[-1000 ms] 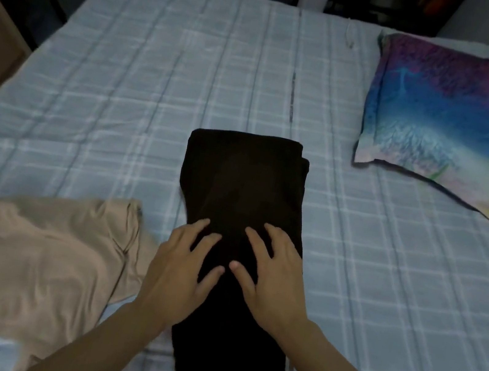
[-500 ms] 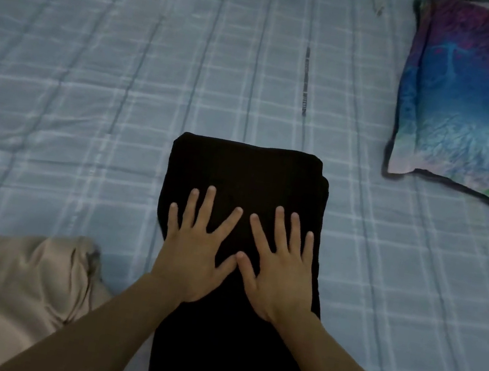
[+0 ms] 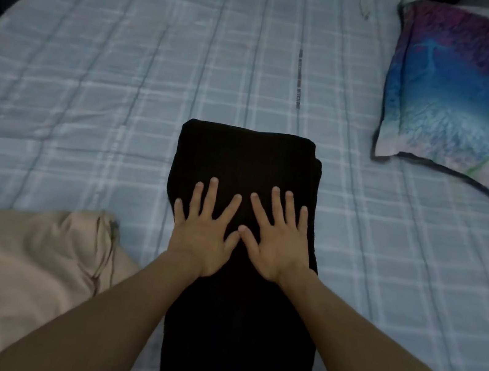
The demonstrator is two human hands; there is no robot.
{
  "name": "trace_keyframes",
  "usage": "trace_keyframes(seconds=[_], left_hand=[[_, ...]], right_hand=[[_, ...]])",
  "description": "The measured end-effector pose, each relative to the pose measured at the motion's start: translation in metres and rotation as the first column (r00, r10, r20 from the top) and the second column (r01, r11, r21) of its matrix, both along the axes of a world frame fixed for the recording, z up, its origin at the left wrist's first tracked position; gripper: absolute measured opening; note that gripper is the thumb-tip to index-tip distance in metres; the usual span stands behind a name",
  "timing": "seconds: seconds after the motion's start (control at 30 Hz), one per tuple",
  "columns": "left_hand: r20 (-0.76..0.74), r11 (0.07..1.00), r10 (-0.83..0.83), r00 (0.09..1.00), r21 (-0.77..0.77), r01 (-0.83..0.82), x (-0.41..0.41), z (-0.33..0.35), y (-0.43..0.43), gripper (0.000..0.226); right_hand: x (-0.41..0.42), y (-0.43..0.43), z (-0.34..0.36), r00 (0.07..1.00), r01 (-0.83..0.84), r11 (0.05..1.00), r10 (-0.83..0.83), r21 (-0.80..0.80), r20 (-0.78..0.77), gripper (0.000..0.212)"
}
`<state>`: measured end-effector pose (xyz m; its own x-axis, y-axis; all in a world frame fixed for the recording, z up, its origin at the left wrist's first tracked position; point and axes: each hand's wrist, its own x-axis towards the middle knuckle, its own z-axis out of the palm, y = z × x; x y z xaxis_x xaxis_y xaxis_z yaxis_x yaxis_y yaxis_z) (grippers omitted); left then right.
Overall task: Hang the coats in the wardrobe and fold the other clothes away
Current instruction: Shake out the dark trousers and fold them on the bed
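Left grip (image 3: 200, 238), right grip (image 3: 280, 246) higher — garment (image 3: 247, 160) beneath.

folded garment (image 3: 249, 166) mid-bed (image 3: 127, 68), both hands on it, loose garment (image 3: 14, 260) left, pillow (image 3: 465, 93) far right

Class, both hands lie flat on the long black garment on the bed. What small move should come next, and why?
Probably fold the near end of the black garment over to its far edge: left hand and right hand press it flat, and it lies long and narrow.
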<state>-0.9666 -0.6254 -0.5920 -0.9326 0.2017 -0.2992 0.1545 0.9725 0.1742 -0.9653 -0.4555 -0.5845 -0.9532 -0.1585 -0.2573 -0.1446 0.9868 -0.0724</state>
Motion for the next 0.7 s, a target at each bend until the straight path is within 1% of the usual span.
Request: trace_keyframes(seconds=[0.07, 0.13, 0.23, 0.3, 0.37, 0.4, 0.47, 0.53, 0.6, 0.67, 0.7], left_hand=[[0.044, 0.999, 0.011, 0.999, 0.032, -0.012, 0.041, 0.01, 0.0, 0.063], [0.039, 0.999, -0.016, 0.999, 0.044, 0.014, 0.092, 0.011, -0.007, 0.061], [0.027, 0.994, -0.008, 1.0, 0.111, 0.005, 0.154, 0.017, -0.016, 0.071], [0.027, 0.988, -0.025, 0.999, 0.154, 0.021, 0.189, 0.023, -0.018, 0.072], [0.023, 0.982, -0.057, 0.998, 0.181, 0.052, 0.218, 0.03, -0.021, 0.073], [0.021, 0.979, -0.071, 0.997, 0.195, 0.066, 0.231, 0.033, -0.023, 0.07], [-0.046, 0.964, -0.103, 0.994, 0.241, 0.111, 0.256, 0.036, -0.027, 0.07], [-0.105, 0.949, -0.177, 0.979, 0.244, 0.197, 0.275, 0.036, -0.028, 0.085], [-0.119, 0.956, -0.23, 0.966, 0.159, 0.247, 0.283, 0.031, -0.028, 0.108], [-0.144, 0.97, -0.229, 0.963, 0.052, 0.239, 0.28, 0.027, -0.024, 0.122], [-0.165, 0.972, -0.228, 0.96, 0.02, 0.234, 0.278, 0.025, -0.021, 0.123]], right_hand=[[0.022, 0.001, 0.014, 0.999, -0.027, 1.0, 0.027, 0.002, 0.022, 0.076], [0.061, 0.0, 0.024, 0.997, -0.067, 0.998, 0.067, -0.012, 0.041, 0.076], [0.133, -0.002, 0.03, 0.995, -0.099, 0.99, 0.096, -0.104, -0.034, 0.065], [0.179, -0.002, 0.028, 0.99, -0.116, 0.98, 0.1, -0.161, -0.101, 0.059], [0.218, 0.003, 0.024, 0.985, -0.132, 0.973, 0.108, -0.187, -0.135, 0.059], [0.234, 0.006, 0.023, 0.984, -0.143, 0.97, 0.118, -0.195, -0.133, 0.063], [0.263, 0.016, 0.02, 0.982, -0.169, 0.965, 0.148, -0.201, -0.115, 0.08], [0.282, 0.027, 0.017, 0.982, -0.184, 0.966, 0.171, -0.184, -0.085, 0.102], [0.288, 0.033, 0.016, 0.98, -0.194, 0.975, 0.188, -0.112, -0.059, 0.122], [0.282, 0.035, 0.014, 0.979, -0.198, 0.978, 0.194, -0.06, -0.065, 0.129], [0.277, 0.035, 0.013, 0.978, -0.201, 0.978, 0.196, -0.051, -0.077, 0.128]])
